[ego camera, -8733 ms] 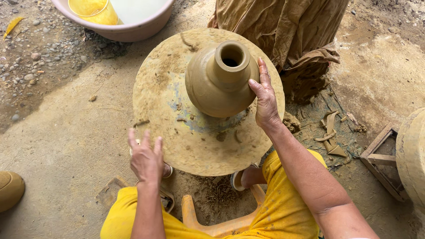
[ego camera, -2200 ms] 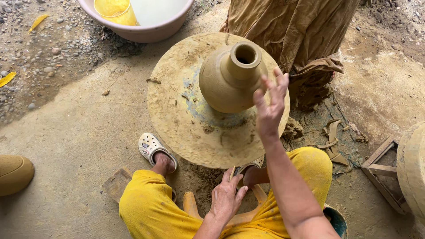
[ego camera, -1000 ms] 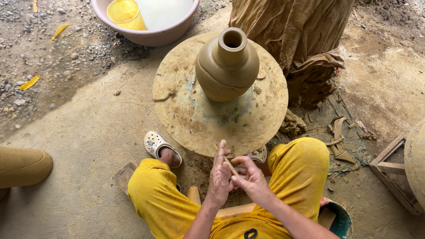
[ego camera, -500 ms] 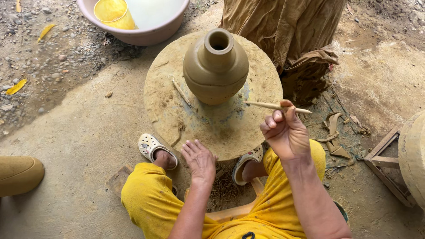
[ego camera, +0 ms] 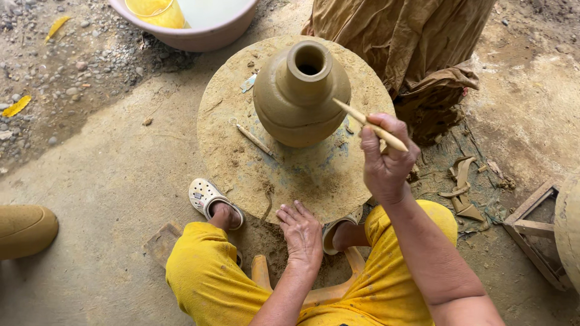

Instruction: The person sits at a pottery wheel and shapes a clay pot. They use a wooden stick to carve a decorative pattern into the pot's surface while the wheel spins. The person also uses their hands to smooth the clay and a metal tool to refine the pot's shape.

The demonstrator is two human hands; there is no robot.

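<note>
Single head-worn view. The camera sat above the seated person and looked steeply down and slightly forward, so that the person's own yellow-clad knees point(ego camera: 205, 284) and forearms entered from the bottom edge. The round potter's wheel point(ego camera: 241, 157) filled the centre at close range, with the clay vase point(ego camera: 296, 102) seen almost from straight above, its mouth open to the lens. The right hand point(ego camera: 386, 160) and left hand point(ego camera: 302, 235) lay in the lower middle of the frame. The far edge of the field reached a pink basin point(ego camera: 199, 36) at top and a draped brown cloth point(ego camera: 399, 42) at upper right. No second view was provided, so nothing was shared.
</note>
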